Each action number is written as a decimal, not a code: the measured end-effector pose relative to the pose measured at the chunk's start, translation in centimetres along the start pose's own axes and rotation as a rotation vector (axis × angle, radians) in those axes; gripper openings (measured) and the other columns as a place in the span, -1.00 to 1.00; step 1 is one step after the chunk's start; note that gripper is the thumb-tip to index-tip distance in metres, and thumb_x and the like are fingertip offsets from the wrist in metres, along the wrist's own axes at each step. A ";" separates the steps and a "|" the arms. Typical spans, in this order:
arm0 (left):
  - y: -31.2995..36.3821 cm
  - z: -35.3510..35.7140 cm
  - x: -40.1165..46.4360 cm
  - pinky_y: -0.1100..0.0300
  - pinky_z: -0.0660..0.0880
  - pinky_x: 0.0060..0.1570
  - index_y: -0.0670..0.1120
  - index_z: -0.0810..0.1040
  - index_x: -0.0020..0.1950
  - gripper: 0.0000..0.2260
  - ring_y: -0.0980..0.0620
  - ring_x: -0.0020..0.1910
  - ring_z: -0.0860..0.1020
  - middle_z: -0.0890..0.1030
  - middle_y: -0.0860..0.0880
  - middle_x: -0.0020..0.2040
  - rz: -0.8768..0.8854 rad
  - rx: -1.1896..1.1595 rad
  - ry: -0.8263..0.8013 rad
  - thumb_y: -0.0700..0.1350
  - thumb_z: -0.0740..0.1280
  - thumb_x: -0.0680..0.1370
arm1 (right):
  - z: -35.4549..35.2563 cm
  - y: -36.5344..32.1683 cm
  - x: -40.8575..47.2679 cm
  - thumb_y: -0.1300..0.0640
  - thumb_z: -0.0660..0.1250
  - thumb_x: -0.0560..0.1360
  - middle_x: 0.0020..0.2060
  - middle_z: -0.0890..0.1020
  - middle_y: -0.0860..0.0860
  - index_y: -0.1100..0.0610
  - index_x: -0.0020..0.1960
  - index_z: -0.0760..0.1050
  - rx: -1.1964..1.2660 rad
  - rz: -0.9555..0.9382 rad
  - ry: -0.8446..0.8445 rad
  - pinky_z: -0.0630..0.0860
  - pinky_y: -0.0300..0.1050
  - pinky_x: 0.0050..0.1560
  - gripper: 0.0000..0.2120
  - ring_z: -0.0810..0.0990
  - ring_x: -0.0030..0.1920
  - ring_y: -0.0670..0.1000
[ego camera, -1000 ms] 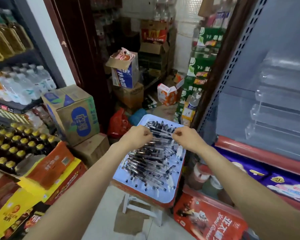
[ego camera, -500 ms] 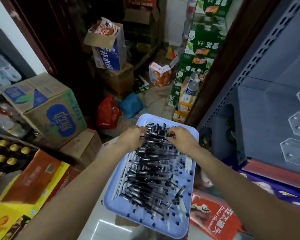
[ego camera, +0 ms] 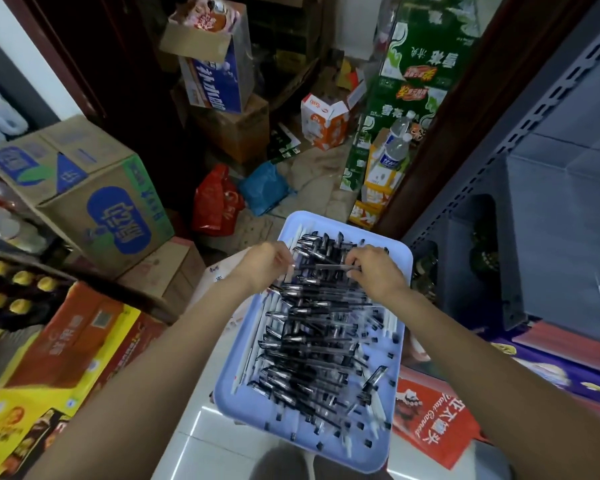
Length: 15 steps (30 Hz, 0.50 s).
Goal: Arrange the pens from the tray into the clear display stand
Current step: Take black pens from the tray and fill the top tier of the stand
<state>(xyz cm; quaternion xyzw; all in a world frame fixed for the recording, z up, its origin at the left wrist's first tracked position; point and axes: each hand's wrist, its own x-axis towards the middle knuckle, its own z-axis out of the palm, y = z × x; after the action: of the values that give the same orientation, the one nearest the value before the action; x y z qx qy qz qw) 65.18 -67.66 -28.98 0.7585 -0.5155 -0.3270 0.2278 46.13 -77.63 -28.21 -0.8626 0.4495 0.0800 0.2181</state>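
At the tray's (ego camera: 400,344) far edge, the left hand (ego camera: 262,268) and right hand (ego camera: 378,271) pinch one pen (ego camera: 328,267) by its ends; the tangled pile (ego camera: 319,341) could snag it, scattering neighbours overboard.

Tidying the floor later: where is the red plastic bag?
In the head view, the red plastic bag lies on the floor beyond the tray's far left corner, beside the blue bag.

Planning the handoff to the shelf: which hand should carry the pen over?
Right hand: it pinches the pen and is nearer the shelf; left hand only touches its tip.
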 end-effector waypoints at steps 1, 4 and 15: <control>0.1 -0.1 -0.3 0.45 0.41 -0.20 -0.17 0.55 -0.08 -0.98 0.06 -0.16 0.52 0.56 -0.04 -0.13 -0.011 -0.126 0.037 -0.26 0.33 0.52 | 0.0 0.0 0.0 0.22 0.29 0.54 -0.05 0.59 0.15 0.19 0.00 0.51 -0.007 0.000 0.003 0.54 0.11 -0.02 -0.93 0.56 -0.08 0.13; 0.4 -0.6 -1.0 0.34 0.48 -0.18 -0.10 0.49 -0.16 -0.89 0.11 -0.27 0.58 0.58 -0.06 -0.22 -0.059 -0.507 0.136 -0.28 0.32 0.52 | 0.1 -0.1 -0.2 0.23 0.28 0.54 -0.07 0.56 0.14 0.18 -0.05 0.48 -0.015 -0.003 0.012 0.54 0.12 -0.03 -0.98 0.54 -0.10 0.14; 4.9 -3.0 -1.0 0.10 0.53 0.08 -0.09 0.40 -0.14 -0.81 -0.02 0.02 0.65 0.67 -0.08 -0.02 -0.065 -1.192 0.246 -0.01 0.22 0.60 | -4.7 -1.3 -4.0 0.23 0.20 0.57 -0.16 0.57 0.12 0.20 0.06 0.39 0.331 0.077 0.172 0.47 0.04 -0.04 -0.92 0.54 -0.12 0.12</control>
<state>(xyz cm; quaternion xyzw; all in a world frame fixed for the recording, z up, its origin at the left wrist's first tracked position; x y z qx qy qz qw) 64.04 -68.44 -23.28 0.5481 -0.1904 -0.4761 0.6609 44.57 -76.19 -22.30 -0.8008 0.5059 -0.0606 0.3147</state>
